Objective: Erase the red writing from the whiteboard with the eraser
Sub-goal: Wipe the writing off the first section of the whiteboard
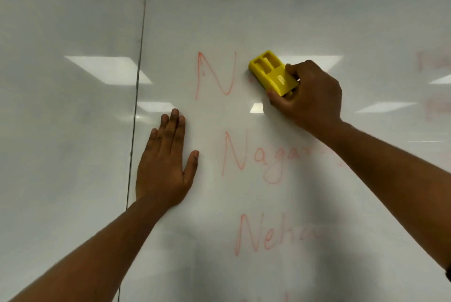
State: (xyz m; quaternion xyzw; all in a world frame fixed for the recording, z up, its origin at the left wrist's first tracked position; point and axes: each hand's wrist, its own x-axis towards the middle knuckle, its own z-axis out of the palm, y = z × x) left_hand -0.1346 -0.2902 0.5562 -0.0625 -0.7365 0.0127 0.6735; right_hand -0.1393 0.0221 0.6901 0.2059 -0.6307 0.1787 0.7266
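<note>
Head view shows your right hand [308,96] wrapped around the rear half of the yellow eraser [272,72], thumb under its lower edge and fingers curled over the upper edge, so it is pinched across its width. The eraser sits against the whiteboard [317,23], just right of the large red N [214,74] on the top line, with its front end angled up and left. Where the rest of that top word would run, the board looks bare. Your left hand [166,162] lies flat on the board left of the writing, fingers straight and pressed together, thumb splayed out, holding nothing.

Below, the second red word [253,157] runs under your right forearm, a third red word [268,233] sits lower, and a trace of a fourth shows at the bottom edge. Faint reddish smudges show at the far right edge, too blurred to read. A vertical seam [138,96] splits the board to the left.

That eraser looks like a light, rigid moulded plastic shell with marker slots on top; it should not flex, so side pressure is safe. The glossy surface will likely let it glide easily, so keep the face flat and press evenly, or an edge may lift and leave streaks. Gripping further toward the middle would probably spread pressure better over the front end, which is nearest the N.
</note>
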